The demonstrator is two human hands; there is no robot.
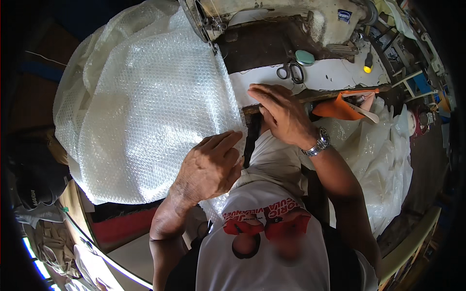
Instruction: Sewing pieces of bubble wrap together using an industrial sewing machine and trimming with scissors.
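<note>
A large sheet of clear bubble wrap [145, 116] spreads over the left side, and its right edge runs up to the presser foot of a sewing machine [286, 19]. My left hand [208, 167] is closed on that edge near my lap, fingers bent over the plastic. To the right of the edge, my right hand [284, 114] hovers by the table's front, fingers stretched out together and nothing visible in them. A metal watch [318, 142] is on the right wrist. Scissors [296, 72] lie just beyond this hand, beside a green oval piece [305, 57].
A yellow-ended screwdriver [368, 63] lies on the white tabletop [340, 72] at the right. Below the table edge hangs an orange pouch [337, 107] with a pale handle sticking out. More clear plastic sheeting [374, 174] is heaped at my right. A dark bag [34, 179] is at far left.
</note>
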